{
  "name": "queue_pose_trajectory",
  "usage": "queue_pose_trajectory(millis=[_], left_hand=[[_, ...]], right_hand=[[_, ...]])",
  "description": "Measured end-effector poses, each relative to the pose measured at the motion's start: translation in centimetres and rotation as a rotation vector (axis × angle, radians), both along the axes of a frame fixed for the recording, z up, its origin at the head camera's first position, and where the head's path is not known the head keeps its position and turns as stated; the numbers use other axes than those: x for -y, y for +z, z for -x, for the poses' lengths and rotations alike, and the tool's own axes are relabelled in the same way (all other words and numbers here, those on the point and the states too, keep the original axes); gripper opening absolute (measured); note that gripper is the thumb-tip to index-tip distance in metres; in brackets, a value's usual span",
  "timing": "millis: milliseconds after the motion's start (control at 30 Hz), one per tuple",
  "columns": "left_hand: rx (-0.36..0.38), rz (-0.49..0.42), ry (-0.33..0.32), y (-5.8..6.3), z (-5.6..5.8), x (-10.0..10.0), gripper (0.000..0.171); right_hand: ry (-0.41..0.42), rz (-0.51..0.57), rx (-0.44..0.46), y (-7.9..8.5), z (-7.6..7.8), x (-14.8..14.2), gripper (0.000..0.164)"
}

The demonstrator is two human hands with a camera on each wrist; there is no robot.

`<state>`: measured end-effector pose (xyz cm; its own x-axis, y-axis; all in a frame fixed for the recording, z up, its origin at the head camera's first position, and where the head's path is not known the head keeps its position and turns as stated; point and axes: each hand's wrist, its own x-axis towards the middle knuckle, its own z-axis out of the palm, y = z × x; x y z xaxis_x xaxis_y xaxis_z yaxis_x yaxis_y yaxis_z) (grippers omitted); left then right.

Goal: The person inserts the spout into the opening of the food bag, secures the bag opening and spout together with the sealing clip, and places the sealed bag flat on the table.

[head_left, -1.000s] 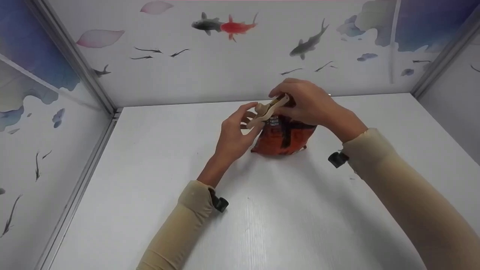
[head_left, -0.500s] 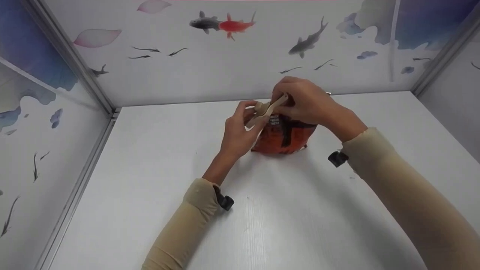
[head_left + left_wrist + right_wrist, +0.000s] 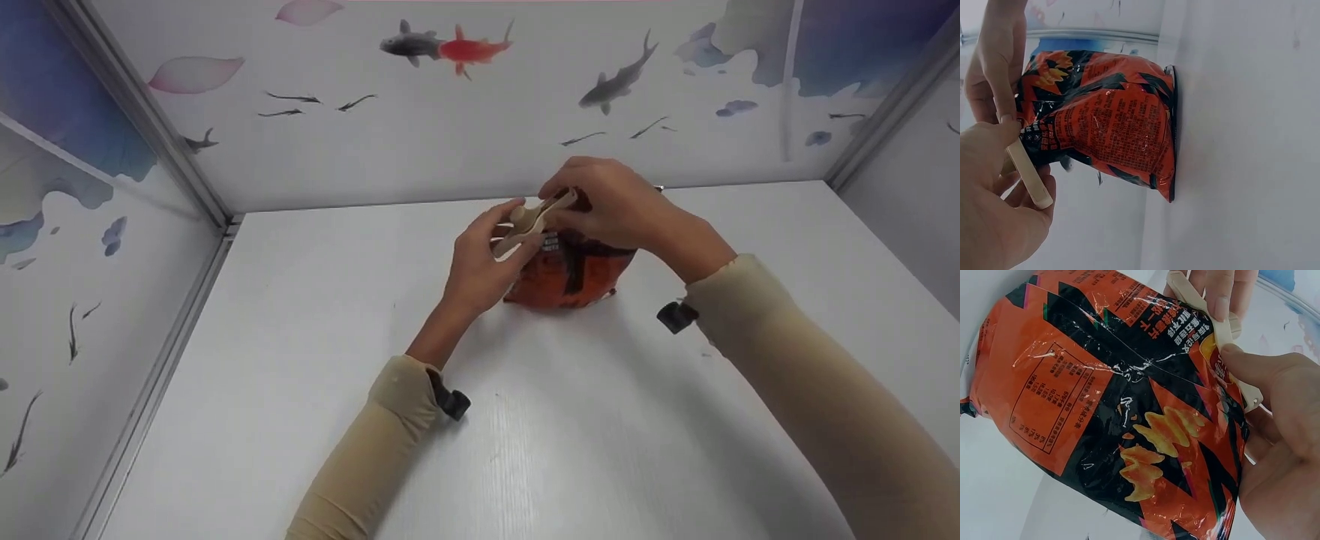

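An orange and black bag of chips [image 3: 574, 274] stands on the white table, its printed panels showing in both wrist views. Along its gathered top lies a cream plastic bag clip [image 3: 1220, 334], with a small hole near one end and a round knob visible from above. My left hand [image 3: 480, 262] grips the clip [image 3: 1030, 177] at its left end, thumb on the near side and fingers beyond. From the right, my right hand [image 3: 619, 202] pinches the bag's top beside the clip, its thumb [image 3: 1238, 354] touching the clip's edge. Part of the bag's top is hidden behind the fingers.
The white table [image 3: 495, 450] ends at a back wall [image 3: 337, 157] printed with fish, just behind the bag. A side wall with a metal rail [image 3: 161, 345] closes the left, and another wall [image 3: 915, 202] the right.
My left hand has shifted slightly to the right along the clip, closer to my right hand. The clip tilted a little; the bag has stayed in place.
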<state>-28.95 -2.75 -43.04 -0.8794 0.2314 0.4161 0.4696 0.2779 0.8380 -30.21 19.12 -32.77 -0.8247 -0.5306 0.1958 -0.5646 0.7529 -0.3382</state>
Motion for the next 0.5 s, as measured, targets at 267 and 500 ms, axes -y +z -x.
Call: queue_pose_trajectory(millis=[267, 500], left_hand=[[0.022, -0.006, 0.0, 0.36, 0.01, -0.28, 0.037], [0.032, -0.02, -0.021, 0.36, -0.15, -0.31, 0.034]], right_hand=[[0.022, 0.01, -0.037, -0.21, -0.06, 0.07, 0.022], [0.026, 0.001, -0.058, -0.53, -0.21, 0.18, 0.023]])
